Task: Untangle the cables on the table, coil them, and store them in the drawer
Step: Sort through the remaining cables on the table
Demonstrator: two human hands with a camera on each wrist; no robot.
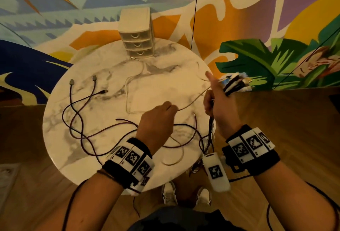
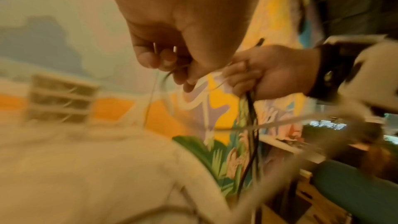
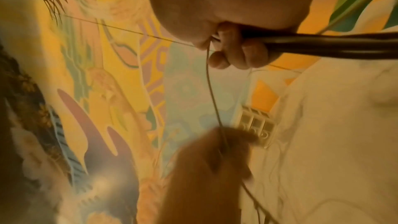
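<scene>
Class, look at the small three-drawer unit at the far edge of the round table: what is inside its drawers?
All three drawers of the drawer unit are closed. Their fronts look translucent, but no contents can be made out. A pale cable ends at its base, outside it. No cables are visibly stored yet.

colourful painted mural (image 1: 257, 19) on the wall beyond the hands, wooden floor (image 1: 285, 120) beneath and to the right of them, white sneakers (image 1: 169, 194) on the floor below the hands
</scene>
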